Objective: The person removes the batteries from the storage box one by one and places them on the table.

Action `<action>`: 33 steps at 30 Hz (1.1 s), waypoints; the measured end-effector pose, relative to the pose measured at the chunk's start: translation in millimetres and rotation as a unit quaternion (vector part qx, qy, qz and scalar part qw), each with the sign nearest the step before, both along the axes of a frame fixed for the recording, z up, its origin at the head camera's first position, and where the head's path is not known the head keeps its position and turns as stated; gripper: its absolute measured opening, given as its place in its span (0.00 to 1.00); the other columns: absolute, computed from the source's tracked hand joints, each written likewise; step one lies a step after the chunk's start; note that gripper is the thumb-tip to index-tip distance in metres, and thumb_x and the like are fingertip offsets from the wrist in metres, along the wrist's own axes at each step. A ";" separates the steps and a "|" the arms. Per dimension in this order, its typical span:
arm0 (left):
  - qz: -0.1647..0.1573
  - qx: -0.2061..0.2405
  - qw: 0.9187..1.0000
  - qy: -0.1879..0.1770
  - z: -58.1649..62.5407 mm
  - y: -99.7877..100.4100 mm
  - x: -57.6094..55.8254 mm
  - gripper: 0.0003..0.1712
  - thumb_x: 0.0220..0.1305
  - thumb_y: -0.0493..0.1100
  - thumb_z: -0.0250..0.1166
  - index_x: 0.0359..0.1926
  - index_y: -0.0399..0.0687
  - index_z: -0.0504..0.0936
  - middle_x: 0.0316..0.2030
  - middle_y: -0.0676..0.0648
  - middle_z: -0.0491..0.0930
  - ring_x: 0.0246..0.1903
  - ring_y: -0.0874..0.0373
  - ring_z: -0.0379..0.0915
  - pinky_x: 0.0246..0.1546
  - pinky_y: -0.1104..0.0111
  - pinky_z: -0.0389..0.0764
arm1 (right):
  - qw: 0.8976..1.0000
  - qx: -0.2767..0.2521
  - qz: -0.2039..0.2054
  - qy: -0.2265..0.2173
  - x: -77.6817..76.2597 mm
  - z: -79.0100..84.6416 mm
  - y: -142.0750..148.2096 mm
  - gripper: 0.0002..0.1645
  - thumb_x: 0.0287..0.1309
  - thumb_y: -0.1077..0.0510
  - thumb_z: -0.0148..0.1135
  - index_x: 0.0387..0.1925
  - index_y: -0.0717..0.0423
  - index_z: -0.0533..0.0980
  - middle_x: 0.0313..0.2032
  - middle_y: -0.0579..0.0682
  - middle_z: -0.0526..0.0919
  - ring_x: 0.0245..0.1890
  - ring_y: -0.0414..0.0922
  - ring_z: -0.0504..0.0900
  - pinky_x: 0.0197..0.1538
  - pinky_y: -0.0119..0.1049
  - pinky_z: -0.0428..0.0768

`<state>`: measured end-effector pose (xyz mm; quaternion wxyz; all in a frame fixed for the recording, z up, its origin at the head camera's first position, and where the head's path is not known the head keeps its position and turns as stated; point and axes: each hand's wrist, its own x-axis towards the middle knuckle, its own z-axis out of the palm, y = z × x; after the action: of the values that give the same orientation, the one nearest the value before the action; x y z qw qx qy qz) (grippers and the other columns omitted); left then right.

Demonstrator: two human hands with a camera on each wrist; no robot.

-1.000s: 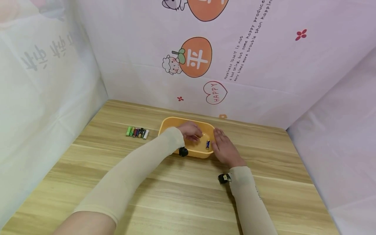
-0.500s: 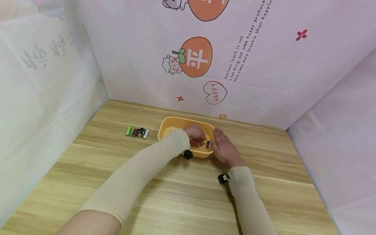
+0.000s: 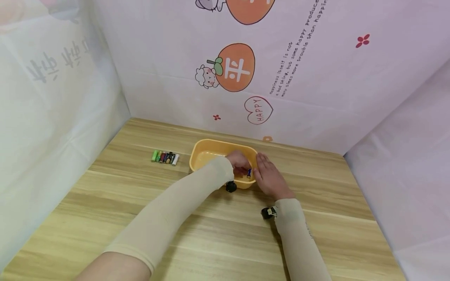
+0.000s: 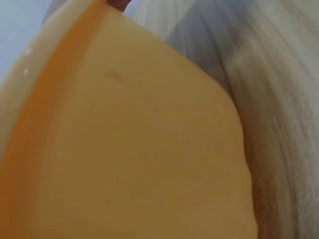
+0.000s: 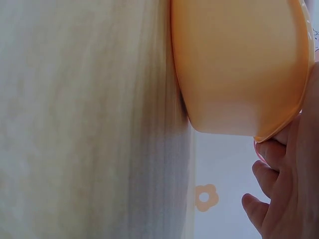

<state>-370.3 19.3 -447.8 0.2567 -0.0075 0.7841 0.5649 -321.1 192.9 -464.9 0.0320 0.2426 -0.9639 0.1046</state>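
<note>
A yellow plastic basin [image 3: 207,150] stands on the wooden table. Inside its right part lies a small blue battery [image 3: 249,173]. My left hand [image 3: 238,160] reaches down into the basin with bent fingers, the tips right beside the battery; whether they touch it is unclear. In the left wrist view the basin's outer wall [image 4: 149,139] fills most of the picture and hides the fingers' work. My right hand [image 3: 271,177] rests along the basin's right end with its fingers extended. The right wrist view shows these fingers [image 5: 266,177] at the rim.
Several batteries [image 3: 165,157] in mixed colours lie in a row on the table [image 3: 211,238], left of the basin. A printed white cloth [image 3: 168,78] hangs behind the table, and plain pale cloths close off both sides.
My left hand has moved rightward inside the basin, bringing its fingers up beside the blue battery. The right hand stays at the basin's right end.
</note>
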 end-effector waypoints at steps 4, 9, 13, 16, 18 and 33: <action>-0.006 0.016 1.000 -0.014 -3.8 3.3 -3.1 0.05 0.58 0.33 0.67 0.31 0.32 0.85 0.29 0.38 0.84 0.25 0.49 0.81 0.29 0.63 0.86 | 1.000 -0.001 0.003 -0.001 -0.4 -0.5 0.5 0.36 0.77 0.49 0.34 0.75 0.63 0.42 0.75 0.59 0.44 0.74 0.54 0.40 0.74 0.49 0.46; -0.013 0.026 0.999 -0.015 -1.4 6.3 0.2 0.05 0.59 0.33 0.66 0.29 0.33 0.84 0.31 0.38 0.84 0.27 0.49 0.81 0.31 0.62 0.86 | 1.000 -0.007 0.008 0.006 -0.5 -0.2 1.8 0.36 0.76 0.49 0.33 0.75 0.63 0.43 0.75 0.60 0.46 0.74 0.55 0.42 0.73 0.49 0.47; -0.023 0.029 0.999 -0.013 -1.7 8.1 2.0 0.05 0.61 0.32 0.64 0.30 0.32 0.84 0.32 0.37 0.84 0.25 0.50 0.80 0.31 0.63 0.86 | 1.000 -0.013 0.009 0.012 -0.4 -0.8 1.6 0.36 0.76 0.49 0.34 0.75 0.63 0.44 0.74 0.61 0.47 0.74 0.56 0.44 0.73 0.50 0.49; -0.028 0.028 0.999 -0.011 -3.9 9.5 0.6 0.05 0.61 0.31 0.63 0.30 0.32 0.83 0.29 0.38 0.83 0.22 0.52 0.78 0.28 0.64 0.85 | 1.000 -0.015 0.007 0.014 0.0 -1.2 1.0 0.36 0.76 0.48 0.33 0.75 0.63 0.44 0.74 0.60 0.48 0.74 0.56 0.45 0.73 0.50 0.49; -0.029 0.026 0.999 -0.010 -5.2 10.2 -0.6 0.05 0.60 0.30 0.62 0.31 0.32 0.83 0.27 0.39 0.83 0.19 0.53 0.77 0.25 0.64 0.84 | 1.000 -0.014 0.005 0.014 0.5 -1.4 0.8 0.36 0.76 0.47 0.33 0.75 0.62 0.43 0.74 0.60 0.48 0.74 0.55 0.44 0.73 0.49 0.50; -0.020 0.062 0.998 -0.027 2.9 -9.2 -4.4 0.04 0.64 0.33 0.62 0.36 0.34 0.82 0.27 0.42 0.79 0.23 0.53 0.77 0.34 0.63 0.86 | 0.999 -0.018 0.007 0.025 4.6 0.0 -0.4 0.35 0.76 0.51 0.39 0.75 0.64 0.46 0.74 0.61 0.50 0.73 0.56 0.46 0.73 0.50 0.50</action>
<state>-374.8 10.1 -444.9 0.2890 0.0089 0.7407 0.6064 -316.5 192.5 -465.0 0.0598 0.2512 -0.9591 0.1163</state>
